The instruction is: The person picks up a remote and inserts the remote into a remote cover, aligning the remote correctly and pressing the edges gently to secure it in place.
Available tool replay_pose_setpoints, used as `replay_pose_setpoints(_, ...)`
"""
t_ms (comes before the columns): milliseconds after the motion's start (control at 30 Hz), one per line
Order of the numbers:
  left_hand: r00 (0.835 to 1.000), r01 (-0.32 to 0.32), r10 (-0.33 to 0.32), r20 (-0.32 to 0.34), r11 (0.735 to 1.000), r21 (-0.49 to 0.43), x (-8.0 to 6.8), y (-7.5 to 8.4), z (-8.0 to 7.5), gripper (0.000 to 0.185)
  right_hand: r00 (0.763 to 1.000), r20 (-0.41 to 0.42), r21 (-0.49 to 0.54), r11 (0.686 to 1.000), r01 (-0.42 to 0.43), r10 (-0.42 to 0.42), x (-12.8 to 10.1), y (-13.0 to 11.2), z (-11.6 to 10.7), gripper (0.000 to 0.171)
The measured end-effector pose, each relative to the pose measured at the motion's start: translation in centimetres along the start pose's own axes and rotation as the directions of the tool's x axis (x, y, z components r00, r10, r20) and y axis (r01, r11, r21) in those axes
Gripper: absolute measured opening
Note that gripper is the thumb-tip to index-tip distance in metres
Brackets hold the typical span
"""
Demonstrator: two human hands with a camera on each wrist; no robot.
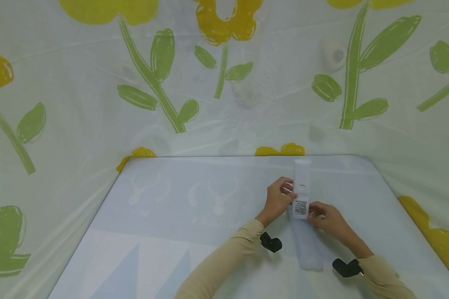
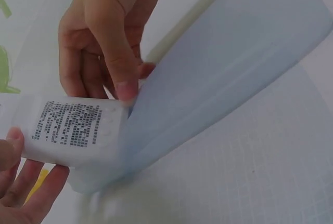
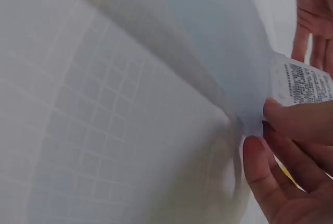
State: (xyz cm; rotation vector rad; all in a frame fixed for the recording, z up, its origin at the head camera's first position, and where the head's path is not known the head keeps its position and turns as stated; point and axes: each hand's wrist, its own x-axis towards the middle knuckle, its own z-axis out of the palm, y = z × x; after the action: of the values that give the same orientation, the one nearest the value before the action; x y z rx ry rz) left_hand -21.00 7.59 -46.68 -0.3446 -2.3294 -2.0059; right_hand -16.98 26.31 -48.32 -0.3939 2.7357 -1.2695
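Note:
A white remote (image 1: pixel 301 182) with a printed label (image 1: pixel 300 207) lies lengthwise over the table, its near end tucked into a pale blue soft sleeve (image 1: pixel 307 249). My left hand (image 1: pixel 286 195) grips the remote's left side by the label. My right hand (image 1: pixel 314 214) pinches the sleeve's open edge where it meets the remote. In the left wrist view the right thumb (image 2: pixel 120 81) presses on that edge beside the label (image 2: pixel 67 122), with the left fingers (image 2: pixel 23 182) underneath. The right wrist view shows the sleeve (image 3: pixel 208 37) and my right hand (image 3: pixel 283 146) pinching its rim.
A pale blue mat (image 1: pixel 172 216) with faint deer prints covers the table. A white sheet with yellow flowers and green leaves (image 1: pixel 161 83) hangs behind and around it. Black wrist mounts (image 1: pixel 271 242) sit on both beige sleeves.

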Motion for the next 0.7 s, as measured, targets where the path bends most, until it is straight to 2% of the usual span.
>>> replay_pose_setpoints(100,1.000,-0.019,0.019,-0.008,1.000,0.013,0.0,-0.1,-0.3,0.035,0.995,-0.058,-0.116,0.991,0.070,-0.077,0.4,-0.2,0.5,0.032)
replay_pose_setpoints(167,1.000,-0.020,0.020,-0.010,1.000,0.007,0.0,-0.1,-0.4,0.036,0.992,-0.078,-0.158,0.984,0.087,-0.100,0.5,-0.4,0.7,0.031)
replay_pose_setpoints(267,1.000,-0.014,0.014,-0.013,1.000,-0.007,0.0,-0.2,-0.5,0.036,0.989,-0.090,-0.185,0.978,0.098,-0.116,0.5,-0.5,0.8,0.029)
replay_pose_setpoints(567,0.999,-0.008,0.009,-0.045,1.000,0.030,-0.1,-0.4,-0.5,0.035,0.981,-0.109,-0.230,0.964,0.131,-0.159,0.1,-1.2,0.8,0.011)
replay_pose_setpoints(700,0.999,-0.018,0.020,-0.042,0.998,0.063,-0.1,-0.4,-0.5,0.034,0.981,-0.088,-0.259,0.955,0.146,-0.174,-0.1,-1.3,0.8,0.014)
